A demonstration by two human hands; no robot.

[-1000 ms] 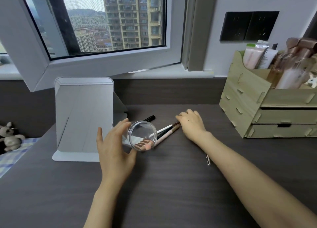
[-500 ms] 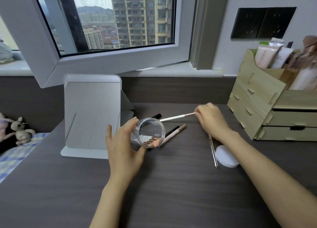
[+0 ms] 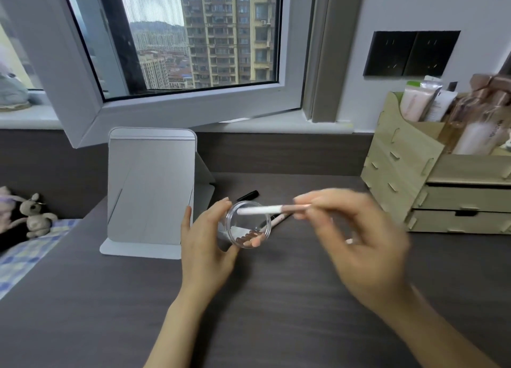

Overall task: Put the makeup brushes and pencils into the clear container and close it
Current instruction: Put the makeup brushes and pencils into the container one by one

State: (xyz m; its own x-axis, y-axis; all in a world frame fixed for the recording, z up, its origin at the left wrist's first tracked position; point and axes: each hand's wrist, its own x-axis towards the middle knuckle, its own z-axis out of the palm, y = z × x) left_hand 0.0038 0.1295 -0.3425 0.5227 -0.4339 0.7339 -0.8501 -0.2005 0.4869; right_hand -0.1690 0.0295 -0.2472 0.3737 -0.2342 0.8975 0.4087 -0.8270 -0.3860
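My left hand (image 3: 206, 246) grips the clear round container (image 3: 248, 224), tilted so its open mouth faces me and to the right; brown-ended pieces lie inside. My right hand (image 3: 356, 229), blurred, pinches a white-handled makeup brush (image 3: 265, 210) and holds it level, its white end over the container's mouth. Behind the container a pink pencil (image 3: 280, 218) and a black pencil (image 3: 248, 195) lie on the dark desk (image 3: 276, 298), partly hidden.
A white folding mirror (image 3: 150, 190) stands just left of my left hand. A wooden drawer organiser (image 3: 431, 190) with tubes and bottles fills the back right. An inward-opened window sash (image 3: 179, 110) overhangs the back. A plush toy (image 3: 36, 215) sits at far left.
My right hand lifted the white brush off the desk and carried it left and toward me to the container's mouth. The view shifted a little; the container stayed in my left hand.
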